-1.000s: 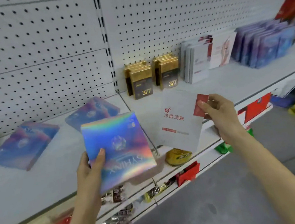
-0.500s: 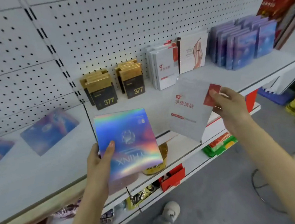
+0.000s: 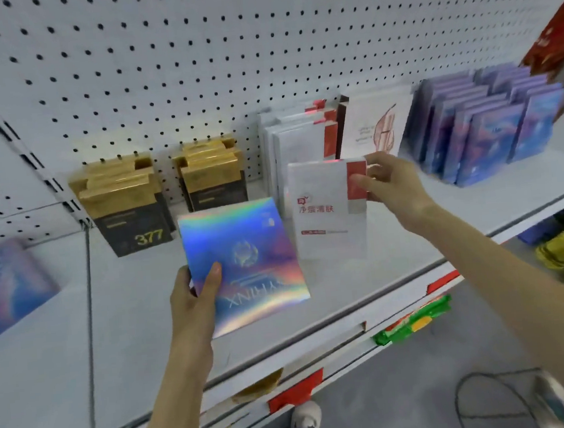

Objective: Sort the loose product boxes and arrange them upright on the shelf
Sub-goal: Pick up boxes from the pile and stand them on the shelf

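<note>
White pegboard [image 3: 259, 45] backs the grey shelf [image 3: 412, 236], where upright rows line the back edge: two stacks of gold-and-black boxes [image 3: 126, 207] toward the left, white boxes [image 3: 297, 137] at the middle, purple boxes [image 3: 481, 128] toward the right end. Our left hand [image 3: 192, 300] grips a holographic box [image 3: 244, 265] by its lower left corner, thumb curled over the front face, holding it tilted above the shelf's front half with its lettering upside down to us. Our right hand [image 3: 390, 180] pinches the red upper right corner of a red-cornered white box [image 3: 328, 216], which stands upright just in front of the white row; we cannot tell whether its bottom edge touches the shelf. A lone purple box [image 3: 4, 289] lies flat at the shelf's far left edge
</note>
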{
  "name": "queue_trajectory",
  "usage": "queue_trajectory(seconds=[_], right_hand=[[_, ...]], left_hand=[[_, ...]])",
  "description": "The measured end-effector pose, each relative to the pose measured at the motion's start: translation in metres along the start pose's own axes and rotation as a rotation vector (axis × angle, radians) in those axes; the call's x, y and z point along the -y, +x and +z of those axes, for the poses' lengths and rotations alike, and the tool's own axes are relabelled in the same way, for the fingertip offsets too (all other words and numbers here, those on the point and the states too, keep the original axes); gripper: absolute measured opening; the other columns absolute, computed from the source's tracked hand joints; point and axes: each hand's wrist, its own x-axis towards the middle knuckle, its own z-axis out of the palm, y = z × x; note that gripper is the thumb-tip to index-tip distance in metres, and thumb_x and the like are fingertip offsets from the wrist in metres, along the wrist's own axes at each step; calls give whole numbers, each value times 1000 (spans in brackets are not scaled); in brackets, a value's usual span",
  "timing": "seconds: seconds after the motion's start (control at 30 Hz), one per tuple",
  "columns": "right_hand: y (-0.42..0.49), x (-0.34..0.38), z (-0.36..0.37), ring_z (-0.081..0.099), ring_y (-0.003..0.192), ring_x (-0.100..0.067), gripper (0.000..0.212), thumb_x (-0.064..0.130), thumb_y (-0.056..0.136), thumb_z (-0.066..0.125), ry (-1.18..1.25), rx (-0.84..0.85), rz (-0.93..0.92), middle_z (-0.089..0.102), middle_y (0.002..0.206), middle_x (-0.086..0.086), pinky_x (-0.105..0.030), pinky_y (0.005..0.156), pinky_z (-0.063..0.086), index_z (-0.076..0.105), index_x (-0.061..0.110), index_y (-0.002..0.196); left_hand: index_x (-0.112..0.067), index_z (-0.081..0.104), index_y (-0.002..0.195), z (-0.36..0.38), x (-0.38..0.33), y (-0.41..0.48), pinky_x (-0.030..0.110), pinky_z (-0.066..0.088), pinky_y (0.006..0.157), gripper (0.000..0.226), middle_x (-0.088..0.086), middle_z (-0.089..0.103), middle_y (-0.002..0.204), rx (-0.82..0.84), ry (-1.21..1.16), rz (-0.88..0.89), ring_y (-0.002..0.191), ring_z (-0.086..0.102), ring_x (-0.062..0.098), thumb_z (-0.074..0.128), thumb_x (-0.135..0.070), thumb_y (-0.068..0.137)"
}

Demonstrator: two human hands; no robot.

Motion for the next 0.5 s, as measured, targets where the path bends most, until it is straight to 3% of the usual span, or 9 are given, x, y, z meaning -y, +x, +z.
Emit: queue_trajectory(seconds=[0.13,0.23,0.27,0.37,0.5], right_hand=[[41,-13,2,68,93,-24,12,11,92,63,17,12,-35,69,99,-5,-40,86,57,57,18,99],[71,-19,2,66,85,-15,15,12,92,62,-109,3,-114,67,99,-4,-17,77,53,54,13,105],[82,-22,0,64,86,-17,18,14,92,63,-172,9,-145,66,99,-3,-15,76,51,53,13,107],[106,-25,-5,61,89,-19,28,23,92,63,-350,69,-207,64,100,-2,-28,81,48,54,9,115],[120,-24,-9,58,87,-15,32,26,92,62,-447,134,-271,61,101,2,-22,73,43,53,8,117]], left_hand=[[-24,60,94,5,1,16,20,54,61,9,-3,68,89,-38,23,10,69,67,6,59,-15,92],[-22,61,94,4,0,24,19,53,59,7,0,68,89,-53,42,18,71,66,10,61,-16,91],[-22,61,94,4,-1,27,20,53,60,7,1,68,90,-55,45,23,73,66,13,64,-18,89],[-22,61,97,9,-1,32,24,54,63,19,4,69,93,-57,60,31,79,66,19,71,-23,81],[-12,59,113,17,-2,32,41,53,80,22,11,69,105,-61,59,14,89,67,28,59,-17,92]])
